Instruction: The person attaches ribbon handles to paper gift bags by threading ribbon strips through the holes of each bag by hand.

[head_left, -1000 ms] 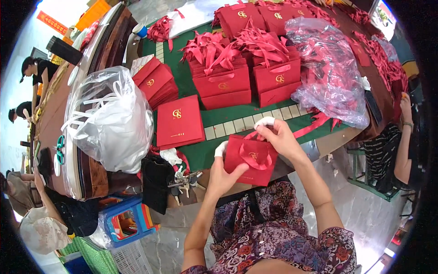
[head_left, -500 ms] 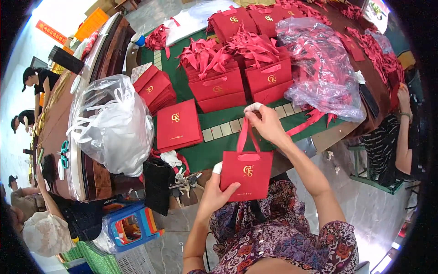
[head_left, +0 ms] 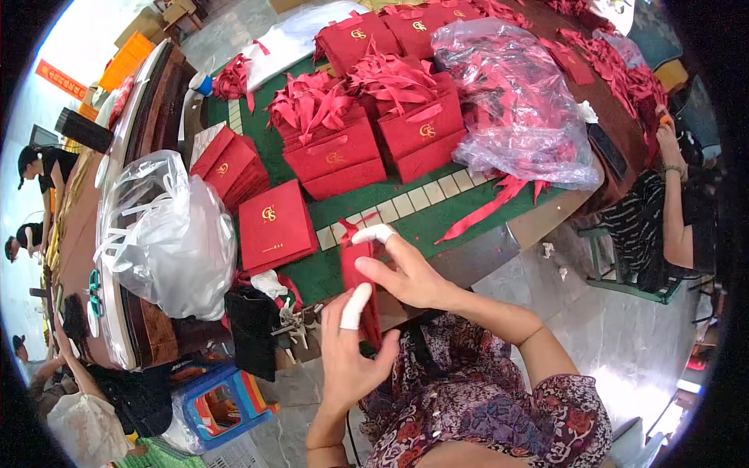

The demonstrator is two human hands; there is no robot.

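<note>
A small red paper gift bag [head_left: 359,261] with a ribbon handle is turned nearly edge-on to me at the table's front edge. My right hand [head_left: 409,274] holds its upper part, thumb on the near face and a white-wrapped finger by the top. Below and left, my left hand [head_left: 351,363] has fingers and thumb spread beside the bag's lower part; whether it touches is unclear. One of its fingers wears a white cover too. Just left lies a stack of flat red bags [head_left: 275,226]. Beyond stand two upright bundles of red bags [head_left: 335,160] topped with loose ribbons.
A clear plastic sack of red ribboned bags [head_left: 519,101] sits at right. At left stands a clear bag of white material [head_left: 168,242]. Keys [head_left: 292,327] and a black pouch [head_left: 253,331] hang at the front edge. Co-workers sit at right and left; a blue plastic stool [head_left: 222,409] stands lower left.
The bag has swung from facing me to edge-on and shifted left. My right hand moved from the ribbon handle down to the bag's upper part; my left hand loosened its grip. My view shifted.
</note>
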